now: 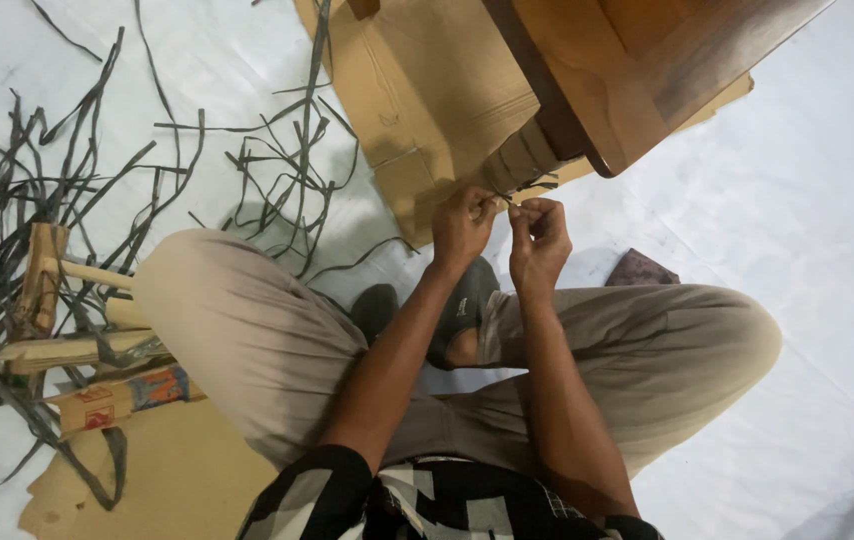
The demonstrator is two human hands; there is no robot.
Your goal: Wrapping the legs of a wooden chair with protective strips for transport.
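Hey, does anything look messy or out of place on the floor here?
Yes. Dark strips lie scattered in a tangle across the white floor sheet, left of the person's knee. The hands pinch a strip at the wooden furniture leg, which rests on creased cardboard.

Both my forearms extended forward between my bent knees, left hand and right hand held close together, fingertips of each pinched shut.

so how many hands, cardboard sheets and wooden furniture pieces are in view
hands: 2, left hand and right hand, pinching a thin strip
cardboard sheets: 2
wooden furniture pieces: 2
total: 6
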